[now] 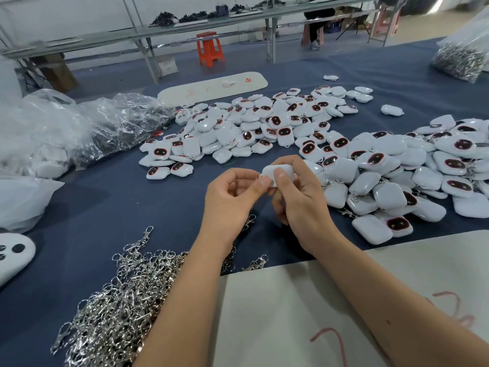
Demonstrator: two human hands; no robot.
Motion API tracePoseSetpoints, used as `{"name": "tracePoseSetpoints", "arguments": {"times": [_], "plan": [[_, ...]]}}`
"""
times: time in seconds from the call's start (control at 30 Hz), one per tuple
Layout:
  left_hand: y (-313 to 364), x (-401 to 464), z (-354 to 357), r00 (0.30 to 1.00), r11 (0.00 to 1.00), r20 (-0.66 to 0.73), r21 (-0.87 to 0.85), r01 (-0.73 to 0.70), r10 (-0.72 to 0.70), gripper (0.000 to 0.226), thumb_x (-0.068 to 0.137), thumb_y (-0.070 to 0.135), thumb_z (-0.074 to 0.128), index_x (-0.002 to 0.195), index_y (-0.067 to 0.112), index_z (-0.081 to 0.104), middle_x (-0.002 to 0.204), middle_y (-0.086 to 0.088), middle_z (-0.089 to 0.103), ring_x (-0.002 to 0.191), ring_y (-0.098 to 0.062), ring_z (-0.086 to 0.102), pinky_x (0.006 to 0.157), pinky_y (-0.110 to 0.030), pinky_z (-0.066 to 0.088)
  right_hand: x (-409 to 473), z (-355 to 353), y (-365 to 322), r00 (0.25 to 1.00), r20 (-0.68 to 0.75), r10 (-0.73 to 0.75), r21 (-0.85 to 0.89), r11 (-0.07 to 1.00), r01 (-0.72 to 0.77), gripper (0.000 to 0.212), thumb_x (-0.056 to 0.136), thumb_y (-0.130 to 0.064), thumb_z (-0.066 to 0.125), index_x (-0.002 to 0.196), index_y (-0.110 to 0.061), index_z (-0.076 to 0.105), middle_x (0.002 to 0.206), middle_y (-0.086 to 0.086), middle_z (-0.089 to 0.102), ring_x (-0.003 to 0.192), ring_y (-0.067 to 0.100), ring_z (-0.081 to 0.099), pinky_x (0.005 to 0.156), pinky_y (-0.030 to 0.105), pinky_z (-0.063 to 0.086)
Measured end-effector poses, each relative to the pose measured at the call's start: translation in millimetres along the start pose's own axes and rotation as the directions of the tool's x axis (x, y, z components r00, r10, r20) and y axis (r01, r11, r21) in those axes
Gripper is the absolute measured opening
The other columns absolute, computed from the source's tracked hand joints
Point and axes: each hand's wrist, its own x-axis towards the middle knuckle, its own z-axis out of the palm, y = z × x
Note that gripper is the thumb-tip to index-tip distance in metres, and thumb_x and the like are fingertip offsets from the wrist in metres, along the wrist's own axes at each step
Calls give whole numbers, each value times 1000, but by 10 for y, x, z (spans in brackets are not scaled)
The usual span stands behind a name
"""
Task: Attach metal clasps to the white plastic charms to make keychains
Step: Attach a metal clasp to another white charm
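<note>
no legible text — red scrawls on the white board (304,313) unreadable

A single head-worn wide-angle camera looks forward and steeply down, close above the blue surface (105,202), with more benches far beyond.

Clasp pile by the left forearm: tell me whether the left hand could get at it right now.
Probably yes. The clasp pile lies uncovered beside the left forearm, but the left hand is pinching at the charm with the right hand, so it must let go first.
</note>
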Motion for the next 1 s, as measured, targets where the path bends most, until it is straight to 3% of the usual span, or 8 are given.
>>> {"name": "tracePoseSetpoints", "arguments": {"times": [0.07, 0.2, 0.33, 0.47, 0.57, 0.73, 0.83, 1.0], "plan": [[-23, -1, 10, 999, 993, -10, 110, -40, 42, 16, 84, 30, 85, 91, 20, 76, 86, -1, 78, 78, -16, 70, 67, -20, 55, -8, 14, -4, 999, -3, -33, -68, 997, 33, 16, 108, -26, 46, 99, -18, 57, 59, -12, 52, 47, 8, 37, 42, 22, 31], [-34, 2, 7, 996, 987, -25, 141, -79, 84, 10, 83, 27, 86, 84, 20, 78, 79, 1, 77, 77, -20, 69, 69, -21, 54, -7, 39, -30, 998, -21, -62, -136, 989, 59, 16, 100, -35, 48, 94, -25, 59, 68, -12, 58, 53, 3, 51, 51, 11, 36], [-33, 7, -12, 984, 965, -86, 227, -135, 158, 20, 76, 26, 91, 90, 28, 77, 78, 12, 74, 70, -6, 67, 66, -13, 50, -1, 37, -23, 997, -50, -53, -152, 987, 45, 13, 100, -34, 51, 94, -25, 59, 73, -11, 59, 64, 5, 55, 63, 27, 43], [-34, 6, -17, 969, 943, -113, 277, -183, 221, 23, 74, 24, 92, 78, 26, 69, 76, 12, 71, 68, -5, 65, 61, -11, 48, -25, 29, -19, 990, -74, -119, -273, 957, 95, 13, 107, -24, 53, 96, -25, 59, 76, -5, 60, 69, 17, 58, 64, 38, 51], [-42, 9, -14, 976, 948, -64, 261, -185, 208, 19, 79, 23, 89, 75, 24, 70, 71, 9, 69, 63, -2, 59, 61, -12, 47, -33, 38, -32, 983, -68, -172, -355, 925, 137, 12, 106, -23, 55, 95, -24, 60, 79, 0, 60, 73, 24, 57, 67, 38, 51], [-63, 28, -15, 987, 969, -35, 200, -145, 155, 15, 84, 20, 84, 75, 22, 73, 70, 5, 71, 64, -8, 59, 63, -20, 52, -36, 34, -60, 984, -83, -158, -318, 940, 124, 12, 106, -22, 56, 95, -22, 61, 79, 0, 60, 67, 18, 52, 64, 33, 48], [-66, 23, -26, 996, 985, -1, 145, -93, 94, 13, 88, 19, 81, 77, 19, 74, 68, 2, 70, 63, -11, 61, 63, -25, 55, -42, 22, -70, 987, -74, -139, -284, 952, 113, 12, 105, -24, 55, 95, -22, 61, 81, 8, 59, 68, 26, 50, 63, 39, 48], [-38, -4, -40, 995, 999, 86, 24, -48, 46, 12, 92, 16, 76, 83, 10, 72, 67, 0, 67, 62, -10, 57, 63, -24, 51, -36, 12, -71, 989, -87, -117, -277, 957, 89, 14, 105, -27, 55, 94, -21, 60, 78, 11, 56, 66, 20, 46, 61, 43, 46]]}}
